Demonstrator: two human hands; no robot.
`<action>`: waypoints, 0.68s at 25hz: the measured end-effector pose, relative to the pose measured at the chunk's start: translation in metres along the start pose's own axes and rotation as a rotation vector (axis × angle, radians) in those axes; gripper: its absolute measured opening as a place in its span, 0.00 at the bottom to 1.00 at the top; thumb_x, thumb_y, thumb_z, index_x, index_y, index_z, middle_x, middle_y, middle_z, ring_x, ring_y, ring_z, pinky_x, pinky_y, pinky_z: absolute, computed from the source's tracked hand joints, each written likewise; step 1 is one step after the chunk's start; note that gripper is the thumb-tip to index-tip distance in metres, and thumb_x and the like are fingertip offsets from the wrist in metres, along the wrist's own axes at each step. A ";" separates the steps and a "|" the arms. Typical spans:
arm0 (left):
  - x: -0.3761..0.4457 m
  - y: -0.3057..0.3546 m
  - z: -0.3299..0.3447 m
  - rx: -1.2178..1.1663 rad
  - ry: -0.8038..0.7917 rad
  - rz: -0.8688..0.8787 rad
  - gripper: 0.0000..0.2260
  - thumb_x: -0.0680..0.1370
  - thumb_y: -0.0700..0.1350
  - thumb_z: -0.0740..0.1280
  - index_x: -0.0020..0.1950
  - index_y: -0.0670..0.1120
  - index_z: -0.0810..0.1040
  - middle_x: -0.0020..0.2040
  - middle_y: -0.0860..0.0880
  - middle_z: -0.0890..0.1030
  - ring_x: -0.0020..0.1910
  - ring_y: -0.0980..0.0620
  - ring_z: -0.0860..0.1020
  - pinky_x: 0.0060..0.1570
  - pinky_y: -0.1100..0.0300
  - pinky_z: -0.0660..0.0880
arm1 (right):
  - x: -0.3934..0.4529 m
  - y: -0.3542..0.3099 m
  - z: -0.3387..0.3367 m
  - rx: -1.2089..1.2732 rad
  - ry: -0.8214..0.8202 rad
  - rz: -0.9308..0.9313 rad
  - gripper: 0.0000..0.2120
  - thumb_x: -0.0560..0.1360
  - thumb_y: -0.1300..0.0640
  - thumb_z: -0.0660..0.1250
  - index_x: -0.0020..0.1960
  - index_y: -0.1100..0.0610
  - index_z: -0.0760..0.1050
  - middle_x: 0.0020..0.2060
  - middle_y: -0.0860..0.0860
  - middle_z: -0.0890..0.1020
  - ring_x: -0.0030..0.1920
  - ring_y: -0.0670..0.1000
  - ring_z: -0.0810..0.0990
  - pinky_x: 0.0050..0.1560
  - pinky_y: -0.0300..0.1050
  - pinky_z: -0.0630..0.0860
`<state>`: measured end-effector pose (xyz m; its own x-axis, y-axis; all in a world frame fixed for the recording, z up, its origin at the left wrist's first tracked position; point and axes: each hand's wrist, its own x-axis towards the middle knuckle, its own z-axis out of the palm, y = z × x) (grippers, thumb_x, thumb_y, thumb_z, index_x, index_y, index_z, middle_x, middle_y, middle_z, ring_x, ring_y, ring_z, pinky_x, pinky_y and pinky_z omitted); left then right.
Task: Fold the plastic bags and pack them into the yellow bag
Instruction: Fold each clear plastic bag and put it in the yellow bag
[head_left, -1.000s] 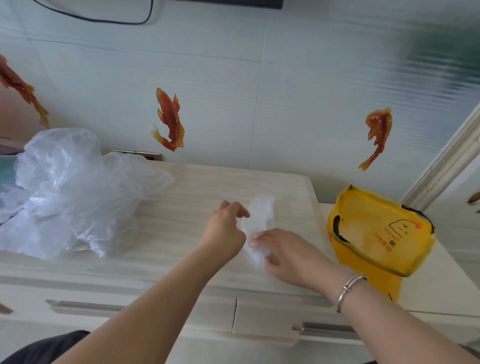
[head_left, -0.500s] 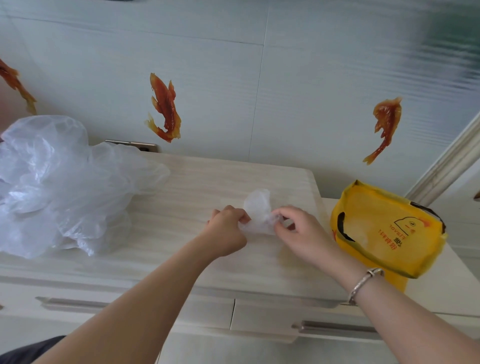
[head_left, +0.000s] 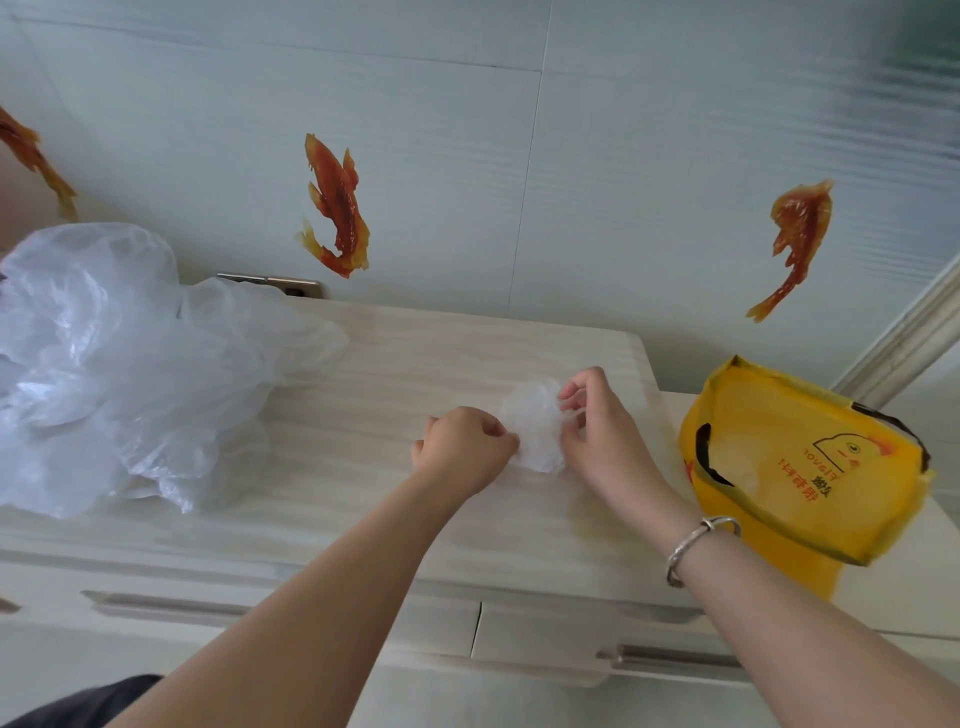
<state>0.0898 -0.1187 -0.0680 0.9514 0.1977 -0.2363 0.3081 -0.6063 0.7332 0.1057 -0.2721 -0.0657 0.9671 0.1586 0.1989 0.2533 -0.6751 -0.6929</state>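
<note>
A small folded clear plastic bag (head_left: 535, 426) lies on the pale wooden cabinet top (head_left: 395, 364). My left hand (head_left: 462, 449) pinches its left edge with curled fingers. My right hand (head_left: 597, 426) pinches its right side, thumb and fingers curled on the film. A big heap of crumpled clear plastic bags (head_left: 119, 364) sits at the left of the cabinet top. The yellow bag (head_left: 800, 467) with black handles and a duck drawing stands open just right of the cabinet, some pale plastic visible inside.
The cabinet has two drawers with handles (head_left: 670, 657) below the front edge. A tiled wall with orange fish stickers (head_left: 337, 208) rises behind. A white surface (head_left: 904, 587) carries the yellow bag at the right, with a door frame (head_left: 909, 332) beyond.
The small bag has been folded shorter and more compact. My right hand has moved from the bag's near end up to its right side; my left hand keeps its hold on the left edge.
</note>
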 end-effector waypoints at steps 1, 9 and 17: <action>-0.001 0.001 -0.001 0.000 0.011 -0.016 0.10 0.73 0.47 0.67 0.32 0.48 0.75 0.29 0.54 0.72 0.52 0.41 0.76 0.45 0.55 0.66 | -0.001 -0.001 0.001 -0.036 0.011 -0.055 0.12 0.74 0.68 0.59 0.50 0.52 0.65 0.46 0.50 0.72 0.44 0.49 0.74 0.42 0.44 0.72; -0.008 0.006 -0.005 0.078 0.042 -0.084 0.08 0.75 0.52 0.65 0.39 0.51 0.76 0.36 0.55 0.74 0.59 0.48 0.70 0.50 0.55 0.60 | 0.001 0.003 0.011 -0.124 -0.083 -0.070 0.08 0.76 0.64 0.61 0.50 0.55 0.76 0.48 0.47 0.73 0.48 0.47 0.74 0.51 0.42 0.72; -0.012 -0.003 0.002 0.363 0.135 -0.024 0.09 0.76 0.52 0.64 0.51 0.50 0.79 0.56 0.50 0.73 0.59 0.44 0.65 0.54 0.56 0.60 | -0.002 0.003 0.009 -0.436 -0.074 -0.240 0.09 0.76 0.63 0.64 0.55 0.58 0.77 0.50 0.51 0.73 0.53 0.54 0.72 0.51 0.48 0.72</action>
<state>0.0776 -0.1208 -0.0685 0.9426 0.2997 -0.1469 0.3335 -0.8287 0.4495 0.1044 -0.2681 -0.0744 0.8860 0.3861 0.2568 0.4501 -0.8492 -0.2761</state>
